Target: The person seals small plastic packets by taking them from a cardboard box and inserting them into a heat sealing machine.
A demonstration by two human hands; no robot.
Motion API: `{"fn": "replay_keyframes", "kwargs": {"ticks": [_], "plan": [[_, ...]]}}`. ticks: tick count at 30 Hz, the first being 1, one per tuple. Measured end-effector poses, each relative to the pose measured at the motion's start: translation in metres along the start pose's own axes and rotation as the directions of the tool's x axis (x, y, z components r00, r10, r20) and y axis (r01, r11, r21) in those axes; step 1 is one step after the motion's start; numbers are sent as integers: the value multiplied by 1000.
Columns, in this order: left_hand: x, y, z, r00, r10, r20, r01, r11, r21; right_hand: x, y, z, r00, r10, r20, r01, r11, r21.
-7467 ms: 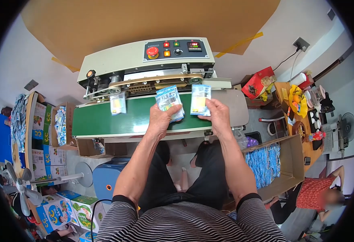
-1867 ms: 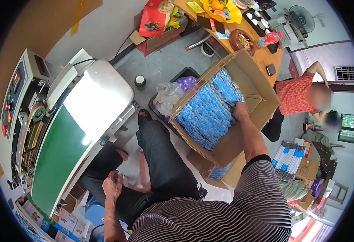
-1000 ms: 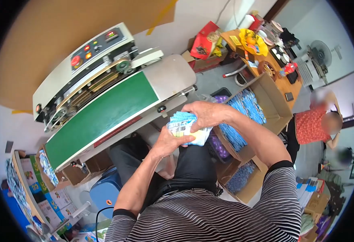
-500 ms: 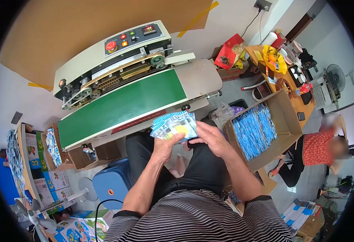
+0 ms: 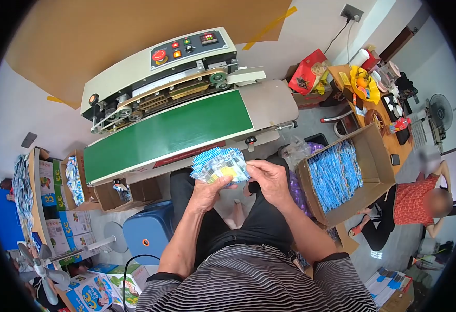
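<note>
- The sealing machine (image 5: 176,78) fills the upper middle of the view again. Two seconds ago we are turned away to the right and it sits slanted at the left edge.
- Its green belt (image 5: 170,132) lies bare from end to end, whereas seven seconds ago packets ride on it under the sealing head. So the work stands between one feed and another, with nothing on the line.
- The cardboard box (image 5: 379,156) to our right, on the floor, holds upright rows of blue packets (image 5: 334,174). Our right hand reaches into it two seconds ago; now no hand is near it.
- Our right hand (image 5: 269,179) has come back to the middle, above the lap. Its thumb and fingertips pinch the right edge of the bundle.
- Our left hand (image 5: 207,192), resting on the thigh two seconds ago, is now raised. It is curled under the bundle with the thumb pressed on top.
- The bundle of packets (image 5: 220,165) is fanned between both hands, just below the front edge of the belt and not touching it. It has risen a little closer to the belt in the last half second, so we judge that a fresh supply is in hand.
</note>
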State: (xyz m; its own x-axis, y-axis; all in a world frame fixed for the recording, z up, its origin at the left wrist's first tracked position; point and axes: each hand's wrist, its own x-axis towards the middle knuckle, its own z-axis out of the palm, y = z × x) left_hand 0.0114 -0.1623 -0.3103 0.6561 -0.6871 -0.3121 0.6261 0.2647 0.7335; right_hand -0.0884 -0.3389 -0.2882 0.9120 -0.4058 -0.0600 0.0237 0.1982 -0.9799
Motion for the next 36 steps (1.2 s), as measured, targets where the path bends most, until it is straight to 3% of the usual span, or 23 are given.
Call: {"fn": "replay_keyframes", "kwargs": {"ticks": [6,9,16,21,24,29,32,36], "plan": [[6,-3,-2,991,132,7,-133,991,31,1,2,3,999,16,33,-17,1000,16],[5,-6,-2,995,87,-43,-85,996,39,2,3,8,1000,28,11,-29,996,90],[7,-10,4,986,117,-117,-118,993,-6,-5,-7,18,974,-222,-46,202,943,-263],[7,-15,5,972,173,-157,-169,985,33,-4,11,12,996,-85,13,85,946,-314],[5,-13,7,969,189,-160,-179,981,75,-1,10,13,991,126,43,-123,989,-77],[1,-6,7,966,230,-116,-217,970,110,3,9,19,994,57,97,-46,992,-114],[3,-4,4,966,216,-139,-209,976,62,7,10,24,998,21,62,-33,982,186],[11,-5,-3,960,196,-198,-202,979,-12,17,17,24,996,39,84,-58,970,236]]}}
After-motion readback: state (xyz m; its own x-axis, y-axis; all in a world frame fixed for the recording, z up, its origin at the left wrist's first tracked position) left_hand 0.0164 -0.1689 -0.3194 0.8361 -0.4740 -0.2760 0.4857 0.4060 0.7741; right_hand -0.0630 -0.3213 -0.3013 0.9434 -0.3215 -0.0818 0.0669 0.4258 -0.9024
